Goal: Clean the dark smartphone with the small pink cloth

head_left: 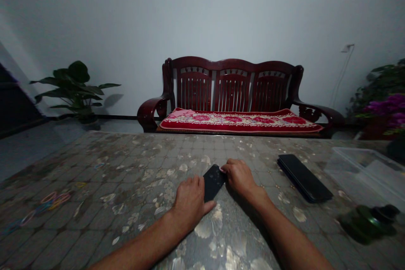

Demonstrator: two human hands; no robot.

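A small black phone (213,181) lies flat on the patterned table (133,185), between my two hands. My left hand (189,202) rests on the table against the phone's near left edge, fingers together and curled, thumb under its near corner. My right hand (238,176) is at the phone's far right corner, fingers bent down onto its edge. The phone stays on the table surface.
A second, larger black phone (304,177) lies to the right. A clear plastic box (367,171) and a dark green object (367,221) sit at the right edge. Coloured rubber bands (55,199) lie at the left. A wooden bench (234,97) stands behind the table.
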